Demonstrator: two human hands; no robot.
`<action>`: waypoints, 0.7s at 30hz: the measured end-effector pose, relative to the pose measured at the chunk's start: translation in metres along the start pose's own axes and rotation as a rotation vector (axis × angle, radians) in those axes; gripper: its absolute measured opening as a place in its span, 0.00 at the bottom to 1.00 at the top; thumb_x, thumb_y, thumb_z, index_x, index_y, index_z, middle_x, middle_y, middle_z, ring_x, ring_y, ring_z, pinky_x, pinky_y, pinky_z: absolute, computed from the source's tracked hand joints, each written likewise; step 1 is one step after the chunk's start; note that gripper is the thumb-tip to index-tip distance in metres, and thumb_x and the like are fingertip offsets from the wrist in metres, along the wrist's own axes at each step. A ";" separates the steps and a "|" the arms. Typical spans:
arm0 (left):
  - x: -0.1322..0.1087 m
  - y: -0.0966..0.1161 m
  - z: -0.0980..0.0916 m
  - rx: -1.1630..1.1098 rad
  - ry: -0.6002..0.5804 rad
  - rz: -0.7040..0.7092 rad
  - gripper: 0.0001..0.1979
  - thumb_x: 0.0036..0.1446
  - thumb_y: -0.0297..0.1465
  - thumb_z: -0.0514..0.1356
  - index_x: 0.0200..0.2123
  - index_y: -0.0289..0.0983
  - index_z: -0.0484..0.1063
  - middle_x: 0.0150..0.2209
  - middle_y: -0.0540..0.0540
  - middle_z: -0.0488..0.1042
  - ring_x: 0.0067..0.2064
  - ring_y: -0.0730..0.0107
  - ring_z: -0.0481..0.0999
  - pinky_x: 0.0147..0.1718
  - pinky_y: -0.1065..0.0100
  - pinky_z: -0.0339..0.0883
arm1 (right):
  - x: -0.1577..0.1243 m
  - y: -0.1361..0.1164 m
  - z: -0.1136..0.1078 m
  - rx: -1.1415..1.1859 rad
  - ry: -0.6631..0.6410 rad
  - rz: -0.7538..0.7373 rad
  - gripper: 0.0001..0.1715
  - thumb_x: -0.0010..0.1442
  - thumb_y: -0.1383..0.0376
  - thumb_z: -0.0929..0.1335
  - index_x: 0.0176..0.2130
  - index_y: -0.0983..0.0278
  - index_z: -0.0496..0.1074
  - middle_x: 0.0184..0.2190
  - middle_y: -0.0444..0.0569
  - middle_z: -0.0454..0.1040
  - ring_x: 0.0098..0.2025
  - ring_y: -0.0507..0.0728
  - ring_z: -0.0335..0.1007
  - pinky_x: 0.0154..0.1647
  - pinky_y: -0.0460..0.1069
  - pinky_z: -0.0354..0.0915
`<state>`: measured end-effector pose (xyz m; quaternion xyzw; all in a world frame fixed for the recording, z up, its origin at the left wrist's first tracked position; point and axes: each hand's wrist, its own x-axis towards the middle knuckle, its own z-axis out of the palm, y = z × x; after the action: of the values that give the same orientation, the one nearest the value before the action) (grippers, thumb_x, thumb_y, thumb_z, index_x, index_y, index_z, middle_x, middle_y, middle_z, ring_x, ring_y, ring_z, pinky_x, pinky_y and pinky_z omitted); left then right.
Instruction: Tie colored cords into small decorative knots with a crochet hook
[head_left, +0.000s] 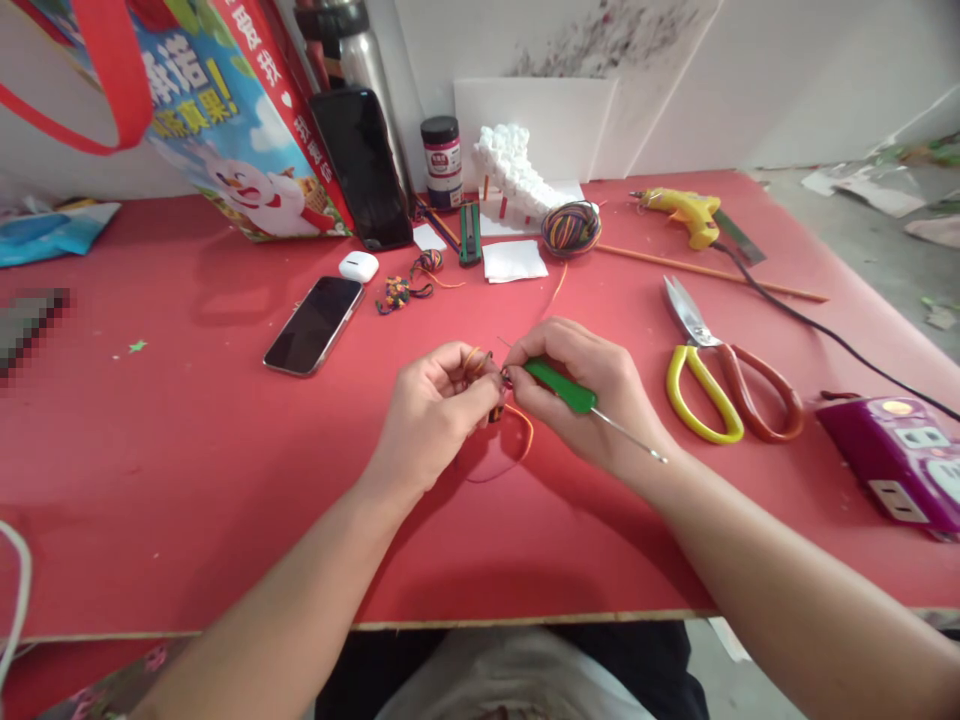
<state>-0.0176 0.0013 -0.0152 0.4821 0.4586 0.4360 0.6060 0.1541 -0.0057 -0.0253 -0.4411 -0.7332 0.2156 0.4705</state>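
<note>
Close together over the middle of the red table, both hands are closed around a small piece of multicoloured yarn work (495, 412). My left hand (442, 405) pinches it between thumb and fingers, which hide most of it. In my right hand (581, 385) lies a crochet hook with a green handle (561, 385); its thin metal shaft points back over the wrist. The right thumb and forefinger also meet at the yarn. A loop of orange and dark yarn (529, 440) hangs below the fingers, and a strand runs back to a multicoloured yarn ball (571, 228).
Scissors (705, 370), a purple power socket block (892, 455) and a yellow glue gun (682, 212) lie right. Left are a phone (315, 325), earbud case (358, 266) and small yarn piece (401, 293). A bottle (367, 70), jar (441, 165) and white model (514, 165) stand behind.
</note>
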 end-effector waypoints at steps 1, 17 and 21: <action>0.000 0.000 0.000 -0.013 -0.007 -0.006 0.09 0.53 0.31 0.70 0.28 0.37 0.72 0.23 0.53 0.71 0.23 0.79 0.66 0.22 0.73 0.59 | 0.000 0.001 0.000 0.030 0.001 0.017 0.07 0.62 0.74 0.70 0.35 0.62 0.74 0.32 0.44 0.75 0.31 0.52 0.70 0.33 0.47 0.64; 0.000 -0.001 0.002 -0.066 0.073 0.105 0.09 0.52 0.25 0.69 0.24 0.37 0.73 0.23 0.54 0.70 0.22 0.81 0.64 0.22 0.75 0.60 | 0.002 -0.002 0.002 0.127 0.011 0.103 0.07 0.61 0.74 0.71 0.34 0.63 0.75 0.31 0.44 0.75 0.31 0.51 0.69 0.33 0.48 0.64; 0.002 0.000 0.003 -0.129 0.064 0.093 0.09 0.51 0.27 0.71 0.25 0.37 0.74 0.23 0.54 0.70 0.23 0.81 0.64 0.23 0.75 0.59 | 0.004 -0.004 0.002 0.376 -0.011 0.319 0.02 0.62 0.67 0.72 0.36 0.64 0.76 0.28 0.43 0.76 0.26 0.50 0.67 0.28 0.47 0.63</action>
<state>-0.0145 0.0023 -0.0156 0.4486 0.4259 0.5073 0.6001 0.1501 -0.0045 -0.0214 -0.4551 -0.6037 0.4222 0.5002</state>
